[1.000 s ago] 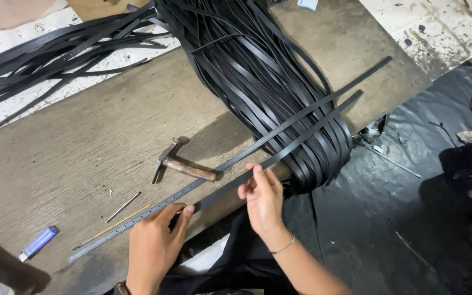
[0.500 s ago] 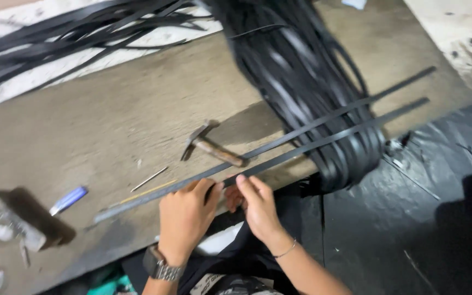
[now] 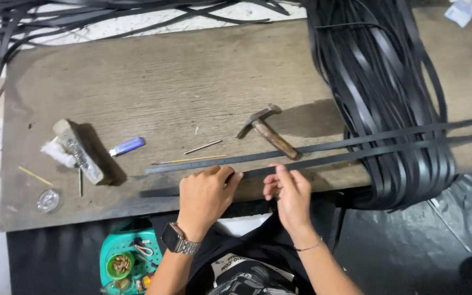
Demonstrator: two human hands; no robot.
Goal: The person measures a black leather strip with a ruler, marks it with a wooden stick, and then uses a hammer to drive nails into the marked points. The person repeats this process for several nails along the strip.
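I see a long black strap (image 3: 323,159) lying along the front edge of the wooden tabletop (image 3: 154,87), running from below the left hand out to the right, where it crosses over a thick bundle of black straps (image 3: 389,98). My left hand (image 3: 206,194) rests on the strap with fingers curled down, pressing it flat against the wood rather than closing around it. My right hand (image 3: 289,194) sits just beside it to the right, fingers loosely bent with the fingertips at the strap's near edge; I cannot tell whether it pinches the strap or only touches it. Just behind the strap and parallel to it lies a long metal ruler (image 3: 203,164), and a second black strap (image 3: 383,137) runs from the ruler's right end across the bundle. A hammer (image 3: 266,128) with a wooden handle lies behind the ruler, its handle tip reaching it. A nail (image 3: 203,146) lies left of the hammer, then a blue lighter (image 3: 128,146), and farther left a grey block (image 3: 80,152). Below the tabletop's edge sits a green tray (image 3: 129,257) of small parts.
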